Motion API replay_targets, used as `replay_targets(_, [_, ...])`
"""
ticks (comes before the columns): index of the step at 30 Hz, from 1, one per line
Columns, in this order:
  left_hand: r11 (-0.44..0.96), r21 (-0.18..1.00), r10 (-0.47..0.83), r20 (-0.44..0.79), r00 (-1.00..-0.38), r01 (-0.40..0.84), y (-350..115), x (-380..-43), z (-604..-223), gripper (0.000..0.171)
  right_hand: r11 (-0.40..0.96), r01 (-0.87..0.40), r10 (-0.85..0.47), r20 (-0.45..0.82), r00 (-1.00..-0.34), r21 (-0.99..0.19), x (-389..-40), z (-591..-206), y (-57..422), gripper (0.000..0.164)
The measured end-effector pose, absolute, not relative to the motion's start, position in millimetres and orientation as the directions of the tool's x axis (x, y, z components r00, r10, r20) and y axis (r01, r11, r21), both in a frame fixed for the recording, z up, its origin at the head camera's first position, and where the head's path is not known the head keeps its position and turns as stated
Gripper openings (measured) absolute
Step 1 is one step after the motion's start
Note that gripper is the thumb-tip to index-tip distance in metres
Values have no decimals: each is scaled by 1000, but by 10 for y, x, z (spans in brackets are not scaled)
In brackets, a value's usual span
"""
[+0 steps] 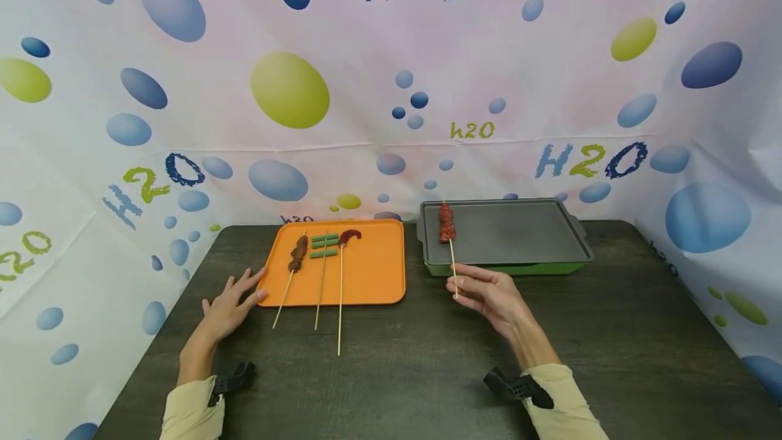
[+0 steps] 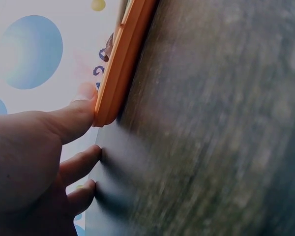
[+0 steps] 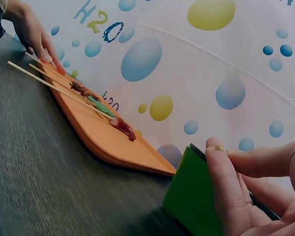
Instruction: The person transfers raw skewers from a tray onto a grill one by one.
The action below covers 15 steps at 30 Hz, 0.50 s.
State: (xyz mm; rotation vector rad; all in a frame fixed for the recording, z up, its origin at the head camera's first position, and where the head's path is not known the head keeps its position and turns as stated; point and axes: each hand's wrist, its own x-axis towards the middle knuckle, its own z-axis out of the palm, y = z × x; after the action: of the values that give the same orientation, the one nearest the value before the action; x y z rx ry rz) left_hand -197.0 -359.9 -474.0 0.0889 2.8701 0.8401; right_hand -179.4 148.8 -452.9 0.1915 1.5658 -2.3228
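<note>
In front of the tray point(image 1: 375, 270), the table point(image 1: 391, 386) is leaving a wide path, three sticks point(image 1: 340, 301) jutting in. Its right half is offering room from above. The left hand point(image 1: 227, 309) is blocking its left edge; rightward, beyond a slim gap, the grill point(image 1: 519, 229) and right hand point(image 1: 491, 294) are obstructing; the cloth point(image 1: 342, 175) is closing its rear.

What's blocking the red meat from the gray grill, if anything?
Nothing visible: the right hand pinches the stick, with the red meat at the left end of the gray grill. Whether they touch, I can't tell.
</note>
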Motion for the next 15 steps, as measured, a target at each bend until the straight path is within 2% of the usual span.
replay_targets(8, [839,544,101,-109,-989,25,-3601,-1955,-4746,67,-297,330,-211,-275,-938,-896,-1805,-4547,1535,59])
replay_targets(11, [837,546,102,-106,-989,28,-3599,-1949,-4748,67,-204,280,-193,-242,-951,-938,-1794,-4530,1547,55])
replay_targets(15, [837,546,100,-103,-990,27,-3595,-1942,-4748,67,-54,167,-88,-162,-983,-984,-1757,-4444,1543,46])
